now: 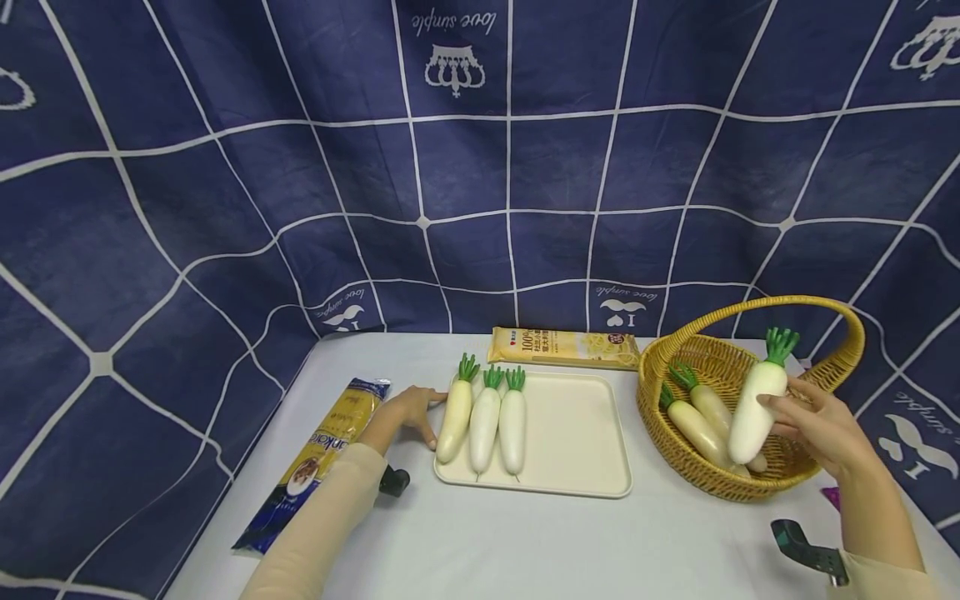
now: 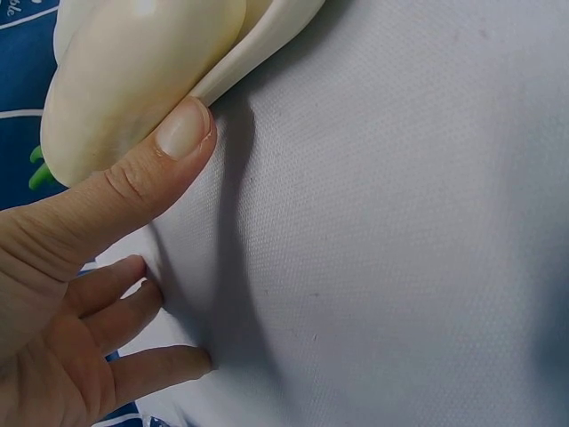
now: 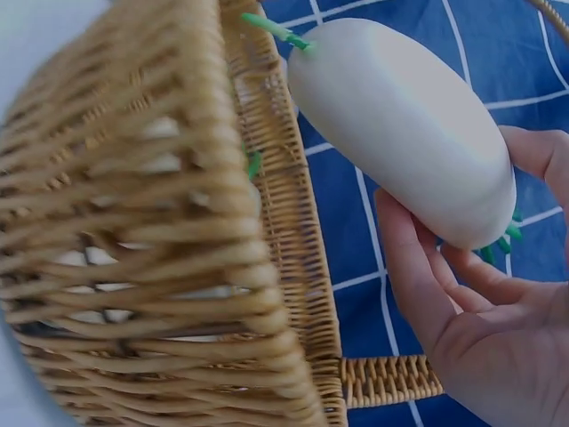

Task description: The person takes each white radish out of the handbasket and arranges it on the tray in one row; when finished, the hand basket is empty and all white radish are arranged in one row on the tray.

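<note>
Over the wicker basket (image 1: pixel 663 437), right hand (image 1: pixel 817 421): thumb and fingers clamped on a daikon (image 1: pixel 750 408), leaves up; side grip presumably leaves the root free to clear the rim. Left hand (image 1: pixel 408 412): fingers apart, thumb at the rim of the cream tray (image 1: pixel 573 433), likely steadying it. Three daikons (image 1: pixel 483 429) lie there side by side, perhaps to save room; more daikons (image 1: pixel 693 429) in the basket. Behind tray, yellow packet (image 1: pixel 551 347), "100%" legible. Far left, blue-and-gold packet (image 1: pixel 318 450), "ankara" readable. Curtain (image 1: pixel 555 167): "love simple", upside down.
</note>
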The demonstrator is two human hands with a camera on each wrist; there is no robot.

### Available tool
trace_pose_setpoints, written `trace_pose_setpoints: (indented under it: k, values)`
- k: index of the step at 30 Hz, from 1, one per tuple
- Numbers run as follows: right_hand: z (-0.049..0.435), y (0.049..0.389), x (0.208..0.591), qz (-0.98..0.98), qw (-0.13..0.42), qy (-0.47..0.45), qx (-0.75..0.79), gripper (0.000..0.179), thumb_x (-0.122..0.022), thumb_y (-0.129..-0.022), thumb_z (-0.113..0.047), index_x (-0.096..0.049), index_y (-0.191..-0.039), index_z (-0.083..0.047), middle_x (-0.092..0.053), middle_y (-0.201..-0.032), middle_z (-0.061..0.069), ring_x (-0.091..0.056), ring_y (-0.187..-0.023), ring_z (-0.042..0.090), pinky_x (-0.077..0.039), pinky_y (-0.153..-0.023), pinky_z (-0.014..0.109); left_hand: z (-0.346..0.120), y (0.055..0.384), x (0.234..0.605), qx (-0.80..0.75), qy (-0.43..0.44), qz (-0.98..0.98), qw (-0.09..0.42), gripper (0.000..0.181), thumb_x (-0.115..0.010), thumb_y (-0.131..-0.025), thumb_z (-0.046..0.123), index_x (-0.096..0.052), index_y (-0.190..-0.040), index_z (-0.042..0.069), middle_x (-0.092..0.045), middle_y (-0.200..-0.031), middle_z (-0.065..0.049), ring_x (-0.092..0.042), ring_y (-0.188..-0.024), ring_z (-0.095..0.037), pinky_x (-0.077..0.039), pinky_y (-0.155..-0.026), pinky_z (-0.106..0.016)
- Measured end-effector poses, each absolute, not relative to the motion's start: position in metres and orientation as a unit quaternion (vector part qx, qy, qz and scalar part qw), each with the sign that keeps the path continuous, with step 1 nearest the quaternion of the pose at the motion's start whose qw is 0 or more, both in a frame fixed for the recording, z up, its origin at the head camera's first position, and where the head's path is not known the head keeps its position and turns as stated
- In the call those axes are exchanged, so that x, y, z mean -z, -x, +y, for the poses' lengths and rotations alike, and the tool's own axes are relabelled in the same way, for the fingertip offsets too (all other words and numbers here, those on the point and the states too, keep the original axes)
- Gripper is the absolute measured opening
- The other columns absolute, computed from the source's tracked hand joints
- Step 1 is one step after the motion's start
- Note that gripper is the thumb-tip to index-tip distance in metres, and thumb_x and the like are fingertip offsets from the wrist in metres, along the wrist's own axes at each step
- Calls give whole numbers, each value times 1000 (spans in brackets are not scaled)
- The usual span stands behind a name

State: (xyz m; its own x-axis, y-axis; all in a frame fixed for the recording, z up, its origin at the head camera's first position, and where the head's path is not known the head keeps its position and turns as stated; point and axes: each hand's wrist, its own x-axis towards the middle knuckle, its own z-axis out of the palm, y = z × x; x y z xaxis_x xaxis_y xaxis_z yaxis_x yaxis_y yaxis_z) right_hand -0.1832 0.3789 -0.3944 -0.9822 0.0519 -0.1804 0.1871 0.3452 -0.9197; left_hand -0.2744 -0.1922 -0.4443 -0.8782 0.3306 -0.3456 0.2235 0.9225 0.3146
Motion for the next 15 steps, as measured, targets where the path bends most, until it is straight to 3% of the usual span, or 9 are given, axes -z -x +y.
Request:
trace_pose_setpoints:
  k: [2, 3, 8, 10, 15]
  values:
    - [376, 178, 396, 823, 61, -82, 559, 90, -56, -93, -32, 5, -147, 6, -49, -88, -24, -63, -76, 0, -54, -75, 23, -192, 274, 444, -132, -147, 960, 199, 97, -91, -51, 24, -49, -138, 12, -44, -140, -23, -37, -130, -44, -31, -109, -53]
    - [375, 176, 398, 823, 58, -80, 560, 88, -56, -93, -32, 3, -148, 4, -49, -89, -23, -63, -76, 1, -51, -66, 16, -192, 274, 444, -132, -146, 960, 199, 97, -91, -51, 24, -49, -138, 12, -44, -140, -23, -37, -130, -44, -31, -109, -53]
    - [366, 166, 402, 816, 30, -68, 574, 70, -56, -93, -25, -15, -147, -8, -53, -89, -22, -64, -76, 3, -53, -66, 18, -192, 274, 444, -130, -144, 960, 202, 98, -91, -51, 24, -49, -138, 12, -43, -141, -23, -37, -131, -43, -31, -109, -52]
    - [362, 162, 403, 811, 22, -61, 582, 68, -56, -93, -22, -16, -146, -5, -55, -89, -22, -65, -75, 5, -54, -66, 19, -192, 274, 444, -130, -143, 960, 204, 98, -91, -51, 24, -48, -138, 13, -43, -141, -22, -37, -131, -42, -31, -109, -52]
    - [353, 150, 405, 784, 14, -43, 619, 82, -56, -93, -15, 2, -145, 10, -57, -87, -23, -65, -75, 5, -55, -65, 21, -192, 275, 444, -131, -142, 959, 206, 98, -91, -51, 25, -48, -138, 13, -43, -141, -22, -36, -131, -43, -30, -110, -52]
